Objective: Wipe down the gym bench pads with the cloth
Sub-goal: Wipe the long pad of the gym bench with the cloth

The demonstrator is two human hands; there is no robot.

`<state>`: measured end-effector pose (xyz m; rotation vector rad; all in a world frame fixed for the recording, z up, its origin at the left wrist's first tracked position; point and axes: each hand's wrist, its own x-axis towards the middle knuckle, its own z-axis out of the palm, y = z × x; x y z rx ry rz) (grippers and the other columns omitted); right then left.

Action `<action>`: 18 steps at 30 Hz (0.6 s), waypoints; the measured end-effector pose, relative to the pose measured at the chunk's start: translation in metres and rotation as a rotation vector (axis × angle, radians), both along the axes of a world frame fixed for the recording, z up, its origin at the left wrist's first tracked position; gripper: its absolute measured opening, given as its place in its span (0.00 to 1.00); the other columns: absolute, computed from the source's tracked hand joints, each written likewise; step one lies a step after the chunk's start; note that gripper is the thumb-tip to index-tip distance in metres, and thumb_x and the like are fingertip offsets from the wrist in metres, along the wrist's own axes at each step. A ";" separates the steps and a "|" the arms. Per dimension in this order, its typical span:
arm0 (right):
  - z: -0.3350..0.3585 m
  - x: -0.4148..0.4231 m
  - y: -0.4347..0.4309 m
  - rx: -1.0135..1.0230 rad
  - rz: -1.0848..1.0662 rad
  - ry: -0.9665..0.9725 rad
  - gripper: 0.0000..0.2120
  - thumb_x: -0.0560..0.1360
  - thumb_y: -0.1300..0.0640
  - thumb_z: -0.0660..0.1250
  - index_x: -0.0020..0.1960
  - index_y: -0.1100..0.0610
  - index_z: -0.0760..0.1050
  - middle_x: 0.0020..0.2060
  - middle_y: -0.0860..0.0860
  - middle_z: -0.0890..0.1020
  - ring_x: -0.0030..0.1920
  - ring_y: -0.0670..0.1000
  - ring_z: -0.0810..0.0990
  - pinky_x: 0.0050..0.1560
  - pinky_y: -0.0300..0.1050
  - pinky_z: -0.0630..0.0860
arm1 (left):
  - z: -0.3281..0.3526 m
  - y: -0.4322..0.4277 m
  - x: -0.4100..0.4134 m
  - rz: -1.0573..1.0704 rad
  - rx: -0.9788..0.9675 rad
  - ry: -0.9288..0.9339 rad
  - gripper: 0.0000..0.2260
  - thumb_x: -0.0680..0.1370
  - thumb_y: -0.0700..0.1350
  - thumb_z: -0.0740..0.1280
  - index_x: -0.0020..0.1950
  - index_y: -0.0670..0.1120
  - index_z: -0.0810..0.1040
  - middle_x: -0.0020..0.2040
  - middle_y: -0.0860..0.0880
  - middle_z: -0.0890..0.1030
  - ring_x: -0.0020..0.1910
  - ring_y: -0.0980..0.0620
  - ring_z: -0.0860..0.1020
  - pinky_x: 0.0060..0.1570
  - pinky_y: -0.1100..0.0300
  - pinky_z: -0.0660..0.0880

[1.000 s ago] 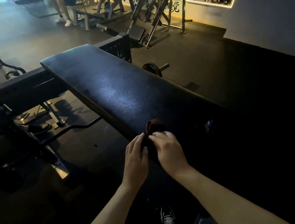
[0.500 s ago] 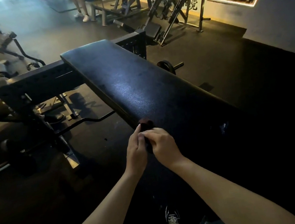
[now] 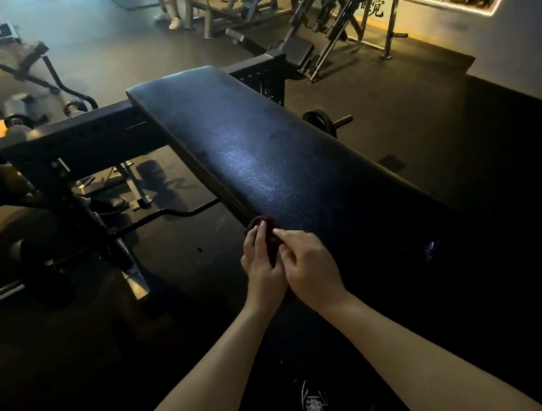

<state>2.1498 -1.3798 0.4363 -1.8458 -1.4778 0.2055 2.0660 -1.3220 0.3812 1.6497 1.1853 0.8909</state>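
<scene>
A long black padded bench pad [image 3: 255, 145] runs from the upper middle down to the lower right, its near end lost in shadow. A small dark red cloth [image 3: 265, 223] is bunched at the pad's left edge. My left hand [image 3: 261, 268] and my right hand [image 3: 311, 265] are pressed close together just below the pad edge, both gripping the cloth between their fingers. Most of the cloth is hidden between the two hands.
A black perforated steel beam [image 3: 83, 136] crosses behind the pad on the left. A weight plate on a peg [image 3: 320, 120] sits right of the bench. Other machines [image 3: 326, 27] and a person's legs [image 3: 170, 9] stand at the back. My shoe [image 3: 313, 405] is below.
The view has shifted, so the bench sits further right and higher. Both hands stayed together on the cloth, bunching it smaller at the pad's left edge.
</scene>
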 end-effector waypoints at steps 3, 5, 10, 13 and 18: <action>-0.004 0.030 -0.024 -0.022 -0.083 -0.098 0.15 0.78 0.61 0.64 0.64 0.57 0.78 0.57 0.50 0.82 0.56 0.52 0.79 0.62 0.47 0.74 | 0.009 0.002 0.007 0.032 0.009 0.025 0.23 0.81 0.47 0.67 0.76 0.54 0.67 0.74 0.51 0.63 0.68 0.50 0.61 0.65 0.59 0.57; -0.007 0.041 -0.042 -0.063 -0.094 -0.177 0.15 0.79 0.61 0.66 0.64 0.56 0.78 0.58 0.50 0.82 0.59 0.51 0.77 0.63 0.49 0.75 | 0.012 0.001 0.007 0.044 0.030 0.019 0.20 0.81 0.46 0.66 0.74 0.52 0.71 0.69 0.51 0.65 0.67 0.51 0.62 0.64 0.58 0.61; -0.010 0.036 -0.067 -0.065 -0.100 -0.149 0.15 0.80 0.60 0.65 0.66 0.56 0.77 0.59 0.49 0.80 0.62 0.48 0.75 0.65 0.45 0.73 | 0.015 -0.033 0.010 -0.036 0.146 0.017 0.15 0.78 0.51 0.66 0.65 0.53 0.78 0.61 0.55 0.70 0.62 0.52 0.71 0.67 0.57 0.69; -0.011 0.035 -0.077 -0.041 -0.166 -0.080 0.14 0.80 0.61 0.64 0.64 0.58 0.78 0.58 0.50 0.81 0.61 0.48 0.76 0.65 0.43 0.72 | 0.013 -0.076 0.008 -0.104 0.200 0.019 0.17 0.79 0.49 0.67 0.68 0.54 0.76 0.63 0.60 0.67 0.64 0.57 0.67 0.63 0.73 0.61; -0.012 0.037 -0.089 -0.044 -0.138 -0.185 0.14 0.79 0.59 0.65 0.63 0.57 0.79 0.58 0.49 0.82 0.61 0.50 0.77 0.65 0.49 0.73 | 0.010 -0.051 0.012 0.007 0.220 0.135 0.19 0.80 0.51 0.65 0.72 0.54 0.73 0.66 0.56 0.68 0.63 0.52 0.65 0.68 0.61 0.62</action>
